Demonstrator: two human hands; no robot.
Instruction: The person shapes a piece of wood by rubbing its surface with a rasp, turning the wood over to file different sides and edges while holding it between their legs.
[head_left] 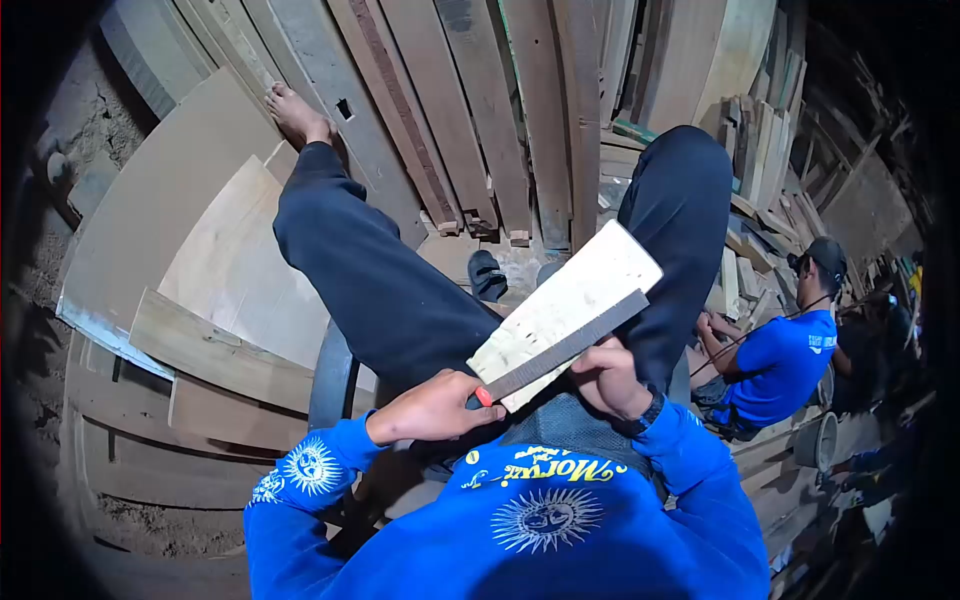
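A pale tapered piece of wood (570, 295) rests across my lap, wider at its upper right end. Lying slantwise over its near side is a long grey flat file (570, 345) with a red and black handle. My left hand (432, 407) is closed around that handle at the lower left. Near the other end of the file, my right hand (612, 380) has curled fingers at the near edge of the wood and appears to grip it. Its fingertips are partly hidden.
Long planks (470, 110) lean in a row ahead. Curved boards (230, 260) are stacked at left. A co-worker in a blue shirt (785, 365) sits at right, near a grey bucket (816, 440) and heaped wood scraps. A dark sandal (487, 275) lies on the floor.
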